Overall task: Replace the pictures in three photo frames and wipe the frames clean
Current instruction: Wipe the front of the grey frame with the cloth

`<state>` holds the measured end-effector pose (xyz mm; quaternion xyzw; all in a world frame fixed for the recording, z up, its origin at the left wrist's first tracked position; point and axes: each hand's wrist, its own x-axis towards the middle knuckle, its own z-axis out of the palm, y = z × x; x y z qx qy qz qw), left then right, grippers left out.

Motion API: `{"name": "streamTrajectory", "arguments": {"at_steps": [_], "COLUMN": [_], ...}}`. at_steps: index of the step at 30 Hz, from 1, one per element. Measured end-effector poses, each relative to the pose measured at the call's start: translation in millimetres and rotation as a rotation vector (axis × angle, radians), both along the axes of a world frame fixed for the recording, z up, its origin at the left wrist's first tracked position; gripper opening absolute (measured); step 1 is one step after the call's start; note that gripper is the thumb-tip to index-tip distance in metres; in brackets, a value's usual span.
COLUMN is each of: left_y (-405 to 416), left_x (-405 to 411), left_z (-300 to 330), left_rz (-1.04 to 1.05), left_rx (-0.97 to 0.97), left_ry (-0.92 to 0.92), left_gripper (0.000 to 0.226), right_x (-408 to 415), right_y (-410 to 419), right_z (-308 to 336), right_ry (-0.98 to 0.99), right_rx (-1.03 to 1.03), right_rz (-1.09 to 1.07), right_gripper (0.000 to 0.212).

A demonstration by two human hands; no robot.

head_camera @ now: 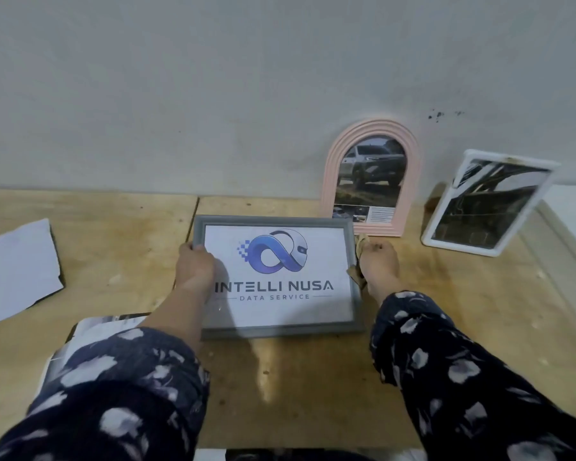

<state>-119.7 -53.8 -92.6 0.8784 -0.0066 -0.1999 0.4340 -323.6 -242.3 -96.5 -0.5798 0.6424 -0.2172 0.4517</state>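
Both of your hands hold the grey photo frame (277, 277) at the centre of the wooden worktop (313, 377). Your left hand (193, 271) curls round its left edge near the top corner, at nine o'clock. Your right hand (378, 266) sits against the right edge at three o'clock, fingers closed on a tan cloth (358, 261) bunched against the frame. The grey frame shows a white logo print. At one o'clock the pink arched frame (371, 178) leans on the wall (213, 94), holding a car photo. At two o'clock stands the tilted white frame (486, 202). White paper (15, 271) lies at nine o'clock; printed pages (90, 331) lie under your left sleeve (113, 394).
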Motion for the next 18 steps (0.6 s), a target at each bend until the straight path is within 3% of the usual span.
{"name": "streamTrajectory", "arguments": {"at_steps": [8, 18], "left_y": [78, 137], "left_x": [80, 159], "left_z": [46, 105], "left_rz": [0.263, 0.465], "left_rx": [-0.134, -0.222], "left_ry": [-0.233, -0.463], "left_gripper": [0.037, 0.037], "right_x": [97, 178], "right_y": [45, 113], "right_z": [12, 1], "right_ry": [-0.075, -0.003], "right_rx": [-0.041, -0.152], "right_rz": [0.299, 0.669], "right_gripper": [0.022, 0.025]}}
